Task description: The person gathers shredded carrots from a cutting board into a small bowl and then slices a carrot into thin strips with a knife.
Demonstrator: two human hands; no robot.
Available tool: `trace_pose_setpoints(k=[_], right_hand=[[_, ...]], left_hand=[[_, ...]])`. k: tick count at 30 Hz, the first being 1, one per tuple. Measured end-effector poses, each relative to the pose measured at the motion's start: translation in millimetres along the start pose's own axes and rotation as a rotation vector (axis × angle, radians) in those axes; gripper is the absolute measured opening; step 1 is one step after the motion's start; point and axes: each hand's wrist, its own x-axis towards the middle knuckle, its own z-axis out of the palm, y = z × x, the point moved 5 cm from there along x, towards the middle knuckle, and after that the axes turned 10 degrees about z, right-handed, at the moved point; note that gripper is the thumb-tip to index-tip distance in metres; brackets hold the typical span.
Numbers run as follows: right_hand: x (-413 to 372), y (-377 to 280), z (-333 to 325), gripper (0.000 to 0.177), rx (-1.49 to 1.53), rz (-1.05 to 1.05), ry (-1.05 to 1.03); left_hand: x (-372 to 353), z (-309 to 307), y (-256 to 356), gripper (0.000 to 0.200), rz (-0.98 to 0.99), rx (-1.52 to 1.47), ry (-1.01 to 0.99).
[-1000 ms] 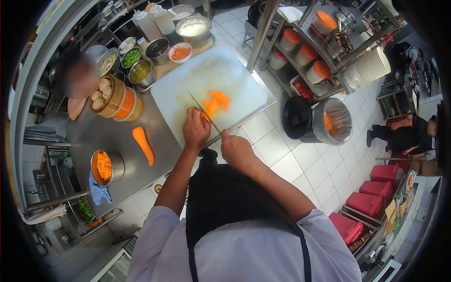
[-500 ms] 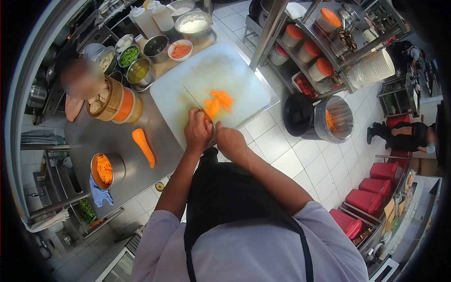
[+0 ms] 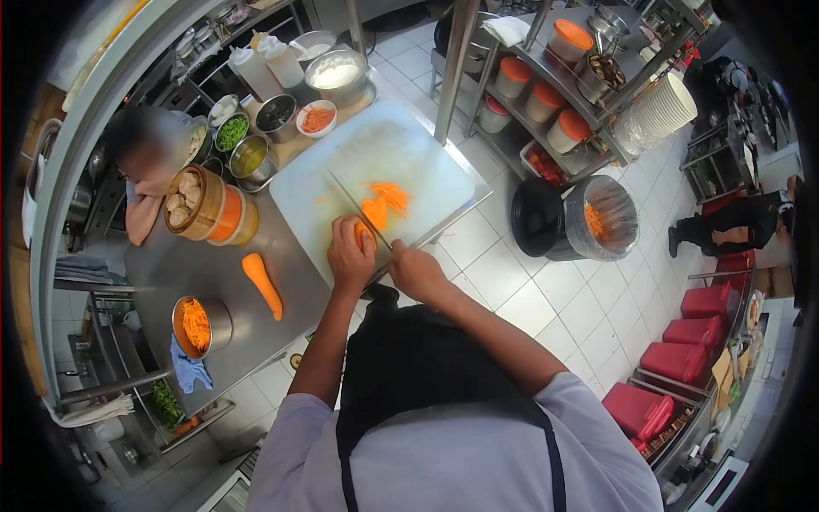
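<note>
On the white cutting board (image 3: 431,154), my left hand (image 3: 348,258) is closed around a piece of carrot (image 3: 367,237), its fingertips curled on top. My right hand (image 3: 418,271) grips the handle of a knife (image 3: 348,193). The long blade points away to the left and lies right alongside the held carrot piece. Just beyond the blade are overlapping carrot slices (image 3: 374,212) and a small heap of carrot strips (image 3: 392,197). A whole peeled carrot (image 3: 262,285) rests on the steel table (image 3: 183,260), left of the board.
A metal pot (image 3: 220,325) of shredded carrot and a blue cloth (image 3: 191,373) sit at the table's near left. Bamboo steamers (image 3: 226,218) stand beyond, beside another person. Bowls of ingredients line the board's far left. A lined bin (image 3: 618,218) stands on the floor at right.
The knife has tilted from nearly flat over the slices to a clearer line beside the carrot piece, and the slices have shifted slightly. The head view has turned a little.
</note>
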Motion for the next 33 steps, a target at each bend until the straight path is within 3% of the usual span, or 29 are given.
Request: trace_pose_setpoints(k=[2, 14, 33], right_hand=[[-10.5, 0.8, -9.0, 0.022, 0.023, 0.067, -0.024], [-46.6, -20.0, -49.7, 0.018, -0.073, -0.102, 0.030], [-42.6, -23.1, -36.0, 0.013, -0.154, -0.015, -0.073]], left_hand=[[-1.8, 0.5, 3.9, 0.032, -0.015, 0.010, 0.005], [-8.9, 2.6, 0.8, 0.039, -0.076, 0.055, -0.008], [-4.2, 6.6, 1.4, 0.027, -0.006, 0.070, -0.008]])
